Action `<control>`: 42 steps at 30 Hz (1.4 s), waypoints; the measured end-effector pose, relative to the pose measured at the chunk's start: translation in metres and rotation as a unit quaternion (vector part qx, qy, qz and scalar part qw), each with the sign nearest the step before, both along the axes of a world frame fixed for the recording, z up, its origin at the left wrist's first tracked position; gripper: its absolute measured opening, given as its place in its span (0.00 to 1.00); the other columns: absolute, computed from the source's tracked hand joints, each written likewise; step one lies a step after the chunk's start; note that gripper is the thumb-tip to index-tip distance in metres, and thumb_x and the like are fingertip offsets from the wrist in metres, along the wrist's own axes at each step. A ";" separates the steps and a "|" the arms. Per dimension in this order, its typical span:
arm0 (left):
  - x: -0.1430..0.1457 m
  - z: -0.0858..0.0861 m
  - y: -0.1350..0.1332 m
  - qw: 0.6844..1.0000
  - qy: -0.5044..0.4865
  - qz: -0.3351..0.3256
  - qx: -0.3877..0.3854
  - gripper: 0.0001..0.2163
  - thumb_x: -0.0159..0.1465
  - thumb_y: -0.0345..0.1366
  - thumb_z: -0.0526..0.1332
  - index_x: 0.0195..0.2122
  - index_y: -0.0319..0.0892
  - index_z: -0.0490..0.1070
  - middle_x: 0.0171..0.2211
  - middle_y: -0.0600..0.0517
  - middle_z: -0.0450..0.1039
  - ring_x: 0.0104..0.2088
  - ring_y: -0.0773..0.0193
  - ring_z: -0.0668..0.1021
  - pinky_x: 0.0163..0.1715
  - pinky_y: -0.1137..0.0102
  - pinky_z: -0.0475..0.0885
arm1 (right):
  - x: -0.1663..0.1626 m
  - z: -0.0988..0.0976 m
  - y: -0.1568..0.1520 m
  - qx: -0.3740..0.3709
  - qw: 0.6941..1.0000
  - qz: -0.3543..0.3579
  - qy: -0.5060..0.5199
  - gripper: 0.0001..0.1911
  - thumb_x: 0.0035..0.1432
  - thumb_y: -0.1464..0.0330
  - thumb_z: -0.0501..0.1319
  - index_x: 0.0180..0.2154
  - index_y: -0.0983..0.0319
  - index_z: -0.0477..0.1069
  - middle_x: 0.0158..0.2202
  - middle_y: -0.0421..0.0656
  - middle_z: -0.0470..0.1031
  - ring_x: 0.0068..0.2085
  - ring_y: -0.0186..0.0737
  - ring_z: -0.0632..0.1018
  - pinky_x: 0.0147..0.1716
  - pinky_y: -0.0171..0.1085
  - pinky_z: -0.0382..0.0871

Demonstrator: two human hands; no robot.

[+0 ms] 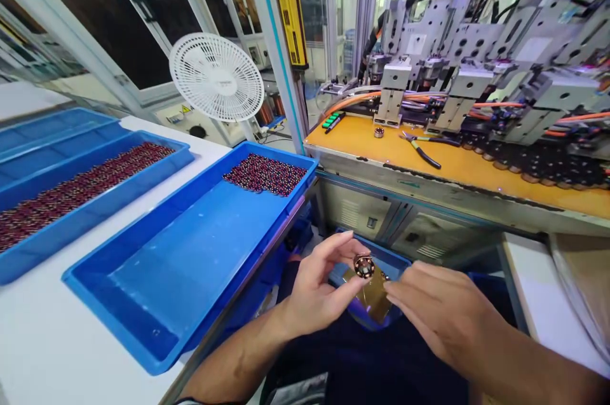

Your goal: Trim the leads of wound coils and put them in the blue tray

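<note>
My left hand (319, 287) pinches a small round motor stator (364, 266) between thumb and fingers, its ring face turned towards me. Copper-coloured spots show around its dark centre. To its right is my right hand (433, 306), fingers pressed together and pointing at the stator without touching it. Something small and shiny shows at the right fingertips, too small to name. Below both hands, over my lap, a blue bin (398, 259) holds a brown sheet (376, 297).
On the white table (33, 335) at left, a blue tray (190, 246) has many small dark-red parts (267, 174) at its far end. Another tray (95, 185) is full of them. Pliers (422, 149) and one stator (379, 132) lie on the machine's orange bench (352, 138). A white fan (216, 77) stands behind.
</note>
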State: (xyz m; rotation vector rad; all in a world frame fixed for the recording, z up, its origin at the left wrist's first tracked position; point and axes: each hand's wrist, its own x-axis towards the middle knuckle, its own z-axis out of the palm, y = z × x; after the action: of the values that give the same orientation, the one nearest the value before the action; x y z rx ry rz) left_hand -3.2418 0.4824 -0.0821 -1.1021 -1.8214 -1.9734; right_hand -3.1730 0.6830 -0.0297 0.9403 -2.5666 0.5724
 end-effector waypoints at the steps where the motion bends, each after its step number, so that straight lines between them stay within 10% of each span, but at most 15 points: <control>1: 0.001 -0.001 0.001 1.000 -0.010 -0.009 0.007 0.36 0.56 0.18 0.66 0.63 0.51 0.59 0.46 0.49 0.76 0.43 0.67 0.80 0.44 0.73 0.78 | 0.004 -0.004 0.000 -0.015 0.999 -0.002 -0.029 0.12 0.65 0.76 0.54 0.39 0.58 0.74 0.27 0.41 0.73 0.27 0.37 0.71 0.26 0.37 0.63; 10: 0.008 -0.003 -0.004 0.994 -0.082 -0.065 0.041 0.35 0.58 0.20 0.66 0.63 0.53 0.58 0.47 0.49 0.76 0.43 0.67 0.80 0.44 0.74 0.77 | 0.008 -0.011 0.001 -0.221 0.942 -0.001 -0.251 0.09 0.58 0.64 0.68 0.42 0.55 0.75 0.34 0.40 0.77 0.34 0.38 0.77 0.34 0.35 0.71; 21: 0.016 -0.005 -0.010 0.996 -0.058 -0.072 0.009 0.34 0.62 0.21 0.62 0.65 0.53 0.53 0.51 0.45 0.75 0.46 0.62 0.80 0.47 0.67 0.78 | 0.003 -0.051 -0.037 -0.579 0.711 -0.063 -0.394 0.14 0.64 0.59 0.61 0.30 0.60 0.67 0.29 0.38 0.66 0.33 0.34 0.68 0.34 0.33 0.64; 28: 0.017 -0.003 -0.010 0.988 -0.063 -0.137 -0.016 0.36 0.63 0.19 0.60 0.67 0.55 0.51 0.53 0.45 0.74 0.51 0.60 0.78 0.51 0.65 0.76 | 0.002 -0.046 -0.037 -0.572 0.713 -0.058 -0.401 0.10 0.63 0.61 0.63 0.33 0.59 0.68 0.33 0.38 0.67 0.35 0.33 0.68 0.35 0.31 0.64; 33: 0.016 -0.001 -0.006 0.935 -0.255 -0.228 0.094 0.26 0.63 0.21 0.62 0.58 0.54 0.65 0.50 0.48 0.77 0.45 0.64 0.81 0.46 0.70 0.77 | 0.009 -0.054 -0.039 -0.586 0.715 -0.053 -0.377 0.13 0.68 0.60 0.58 0.31 0.60 0.67 0.32 0.39 0.65 0.36 0.34 0.67 0.39 0.32 0.64; 42: 0.007 -0.005 -0.002 0.918 -0.293 -0.249 0.094 0.18 0.56 0.29 0.71 0.48 0.47 0.78 0.48 0.47 0.69 0.38 0.69 0.76 0.40 0.71 0.73 | -0.003 -0.031 -0.028 -0.480 0.799 -0.074 -0.355 0.12 0.63 0.59 0.62 0.33 0.60 0.67 0.32 0.38 0.66 0.33 0.33 0.68 0.33 0.31 0.64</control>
State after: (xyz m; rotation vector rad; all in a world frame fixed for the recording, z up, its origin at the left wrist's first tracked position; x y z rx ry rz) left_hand -3.2352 0.4799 -0.0872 -1.0623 -1.6349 -2.9742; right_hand -3.1764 0.6550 -0.0607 0.1363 -2.2508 2.2109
